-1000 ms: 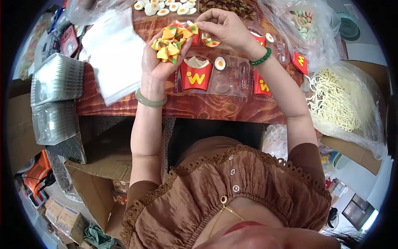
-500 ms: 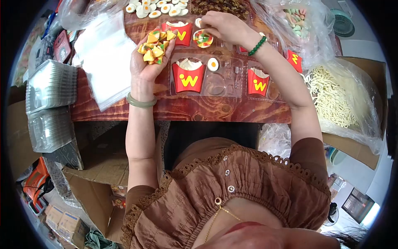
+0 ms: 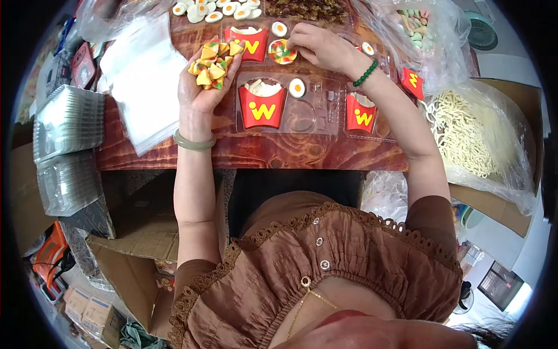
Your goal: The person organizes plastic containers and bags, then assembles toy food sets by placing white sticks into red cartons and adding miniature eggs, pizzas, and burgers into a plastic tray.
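My left hand (image 3: pixel 200 96) is palm up and cupped under a heap of yellow, red and green gummy wedges (image 3: pixel 214 65). My right hand (image 3: pixel 325 49) reaches over the back trays, its fingertips together beside a round gummy pizza (image 3: pixel 282 52); whatever they hold is hidden. That pizza sits in a clear tray with a red fry carton (image 3: pixel 247 45) and a gummy egg (image 3: pixel 279 29). Nearer me, a clear tray (image 3: pixel 325 110) bears another red carton (image 3: pixel 261 104) and an egg (image 3: pixel 297 88). A further carton (image 3: pixel 361 113) lies in the tray to the right.
Plastic sheets (image 3: pixel 145 87) lie left on the wooden table (image 3: pixel 279 157), near stacked clear trays (image 3: pixel 70 122). Gummy eggs (image 3: pixel 229 9) and brown gummies (image 3: pixel 308 10) are piled at the back. A box at right holds noodle-like candy (image 3: pixel 462 136). A cardboard box (image 3: pixel 139 227) stands below left.
My right hand has moved slightly right and down, uncovering the egg above the pizza and the pizza's right side. My left hand has shifted slightly left with its wedges.
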{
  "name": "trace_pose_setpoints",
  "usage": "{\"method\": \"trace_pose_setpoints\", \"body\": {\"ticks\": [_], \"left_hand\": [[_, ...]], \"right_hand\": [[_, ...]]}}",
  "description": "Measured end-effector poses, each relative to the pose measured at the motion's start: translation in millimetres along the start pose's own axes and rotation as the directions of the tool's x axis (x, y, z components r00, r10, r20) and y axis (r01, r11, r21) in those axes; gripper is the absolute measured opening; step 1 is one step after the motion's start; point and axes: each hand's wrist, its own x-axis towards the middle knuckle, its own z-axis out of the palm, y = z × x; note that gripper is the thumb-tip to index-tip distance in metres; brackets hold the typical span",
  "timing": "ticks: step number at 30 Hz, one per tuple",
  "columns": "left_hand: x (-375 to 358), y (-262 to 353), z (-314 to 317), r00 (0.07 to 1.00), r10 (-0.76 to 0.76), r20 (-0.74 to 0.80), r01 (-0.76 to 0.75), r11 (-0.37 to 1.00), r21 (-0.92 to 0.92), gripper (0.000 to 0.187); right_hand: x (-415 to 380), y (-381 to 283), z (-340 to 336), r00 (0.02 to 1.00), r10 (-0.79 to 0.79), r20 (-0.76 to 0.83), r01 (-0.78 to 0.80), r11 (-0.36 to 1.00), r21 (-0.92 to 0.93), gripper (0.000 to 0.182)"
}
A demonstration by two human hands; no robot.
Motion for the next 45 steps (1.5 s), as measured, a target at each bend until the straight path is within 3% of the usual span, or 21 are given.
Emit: {"method": "trace_pose_setpoints", "body": {"ticks": [5,9,11,12,14,16,17,20,25,27,28,30,31,32,34,35,39,41,42,44,45], "left_hand": [[5,6,-11,0.987,-0.092,0.129,0.102,0.992,-0.08,0.039],[1,0,-5,1.0,-0.018,0.021,0.018,0.999,-0.045,0.039],[4,5,-17,0.95,-0.141,0.279,0.185,0.973,-0.136,0.038],[1,3,-14,0.972,-0.105,0.212,0.131,0.985,-0.11,0.039],[-7,-1,-13,0.941,-0.125,0.315,0.168,0.979,-0.113,0.04],[-23,-9,-7,0.94,-0.139,0.311,0.18,0.978,-0.105,0.041],[-31,-15,-3,0.934,-0.148,0.325,0.189,0.977,-0.1,0.042],[-49,-35,0,0.917,-0.166,0.363,0.195,0.98,-0.044,0.041],[-78,-60,0,0.945,-0.145,0.293,0.156,0.988,-0.014,0.039],[-85,-65,-7,0.909,-0.193,0.37,0.225,0.973,-0.045,0.039],[-92,-69,-6,0.922,-0.193,0.337,0.225,0.973,-0.059,0.04],[-101,-76,-11,0.924,-0.183,0.335,0.225,0.97,-0.09,0.043],[-103,-78,-16,0.923,-0.188,0.336,0.229,0.97,-0.087,0.043],[-103,-80,-21,0.936,-0.205,0.288,0.24,0.966,-0.092,0.044],[-107,-87,-26,0.957,-0.189,0.219,0.206,0.977,-0.057,0.046],[-107,-91,-28,0.956,-0.196,0.22,0.212,0.976,-0.054,0.046],[-108,-107,-34,0.984,-0.142,0.107,0.144,0.989,-0.014,0.043],[-108,-113,-34,0.987,-0.131,0.094,0.131,0.991,0.006,0.042],[-108,-115,-34,0.987,-0.133,0.093,0.133,0.991,0.003,0.042],[-106,-117,-36,0.984,-0.152,0.088,0.152,0.988,0.009,0.04],[-105,-117,-36,0.984,-0.154,0.085,0.154,0.988,0.006,0.04]], "right_hand": [[1,-6,0,1.0,0.022,-0.013,-0.022,1.0,0.021,0.017],[-1,-5,8,0.995,0.013,-0.099,-0.017,0.999,-0.034,0.015],[-3,-9,7,0.986,0.116,-0.118,-0.111,0.993,0.046,0.014],[-1,-16,4,0.968,0.218,-0.124,-0.203,0.971,0.124,0.014],[0,-33,-2,0.953,0.244,-0.178,-0.227,0.967,0.113,0.015],[5,-58,-8,0.914,0.332,-0.234,-0.214,0.883,0.419,0.017],[7,-75,-13,0.895,0.422,-0.144,-0.273,0.774,0.571,0.02],[10,-102,-17,0.884,0.46,0.085,-0.361,0.555,0.75,0.021],[-18,-122,-10,0.922,0.385,-0.042,-0.268,0.712,0.649,0.018],[-34,-129,-9,0.891,0.418,-0.176,-0.234,0.756,0.611,0.016],[-42,-130,-11,0.829,0.552,-0.093,-0.321,0.603,0.73,0.017],[-55,-125,-13,0.82,0.548,-0.163,-0.289,0.643,0.709,0.016],[-61,-122,-14,0.817,0.574,-0.045,-0.407,0.63,0.662,0.017],[-63,-121,-12,0.813,0.58,-0.048,-0.409,0.629,0.662,0.017],[-63,-121,-6,0.838,0.516,0.177,-0.509,0.622,0.595,0.019],[-61,-121,3,0.785,0.57,0.243,-0.563,0.493,0.664,0.023],[-56,-115,12,0.685,0.667,0.295,-0.682,0.444,0.58,0.024],[-62,-110,17,0.725,0.689,0.021,-0.607,0.624,0.491,0.024],[-65,-110,17,0.723,0.69,0.023,-0.61,0.623,0.489,0.024],[-72,-112,17,0.857,0.484,-0.174,-0.413,0.849,0.328,0.022],[-74,-114,16,0.857,0.487,-0.17,-0.417,0.848,0.328,0.022]]}}
